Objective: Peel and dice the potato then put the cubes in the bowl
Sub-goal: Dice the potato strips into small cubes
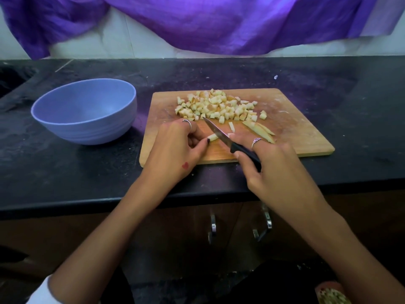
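Here, knife [221, 133] in right hand [269, 170], potato strip [212, 137] under left hand [177, 148].

Single head cam, wide-angle, looks forward and down over the counter's [65, 176] near edge, close above the cutting board [306, 137]; wall at the far edge in frame.

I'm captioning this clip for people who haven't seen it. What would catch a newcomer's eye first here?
Probably the two hands at the near edge of the wooden cutting board: the left hand pinches a potato strip while the right hand grips a black-handled knife angled across it. Behind them lies a pile of potato cubes, and left of the board stands an empty blue bowl.
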Tool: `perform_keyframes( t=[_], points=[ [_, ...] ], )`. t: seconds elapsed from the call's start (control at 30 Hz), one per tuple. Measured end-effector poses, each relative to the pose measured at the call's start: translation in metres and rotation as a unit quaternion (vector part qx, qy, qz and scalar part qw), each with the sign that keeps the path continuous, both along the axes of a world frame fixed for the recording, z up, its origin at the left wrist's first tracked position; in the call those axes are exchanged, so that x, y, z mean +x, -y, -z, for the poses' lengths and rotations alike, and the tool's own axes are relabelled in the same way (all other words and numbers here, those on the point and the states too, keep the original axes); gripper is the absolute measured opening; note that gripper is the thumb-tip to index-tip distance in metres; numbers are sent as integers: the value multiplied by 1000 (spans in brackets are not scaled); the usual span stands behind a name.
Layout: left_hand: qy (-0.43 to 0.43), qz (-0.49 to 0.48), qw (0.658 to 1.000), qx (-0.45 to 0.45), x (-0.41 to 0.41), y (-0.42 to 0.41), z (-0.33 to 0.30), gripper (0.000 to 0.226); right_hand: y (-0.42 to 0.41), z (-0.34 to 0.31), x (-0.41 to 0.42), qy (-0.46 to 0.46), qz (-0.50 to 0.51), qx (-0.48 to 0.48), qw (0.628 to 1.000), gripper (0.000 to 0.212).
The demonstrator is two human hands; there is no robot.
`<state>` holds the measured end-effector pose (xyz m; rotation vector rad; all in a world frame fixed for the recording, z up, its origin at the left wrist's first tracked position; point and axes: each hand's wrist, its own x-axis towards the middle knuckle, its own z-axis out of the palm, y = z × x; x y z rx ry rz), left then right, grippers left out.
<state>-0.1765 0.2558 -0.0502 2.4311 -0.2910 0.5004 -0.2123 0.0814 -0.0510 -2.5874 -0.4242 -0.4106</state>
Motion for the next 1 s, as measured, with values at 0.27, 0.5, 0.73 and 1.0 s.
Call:
perform_keyframes(
  t=[0.27,0.5,0.73,1.0],
  points=[
    [-15,17,1000,-21,1,-2,-1,4,-8,-16,19,-45,-10,-45,998,33],
    [-20,7,1000,-18,0,1,-1,13,1,-16,10,-76,-6,-65,995,24],
    [0,11,1000,-1,1,0,2,6,9,-17,-7,-15,12,-21,1000,34],
    [14,22,1000,1,1,-1,1,8,-7,-17,-9,-30,-6,-33,999,34]
  ],
)
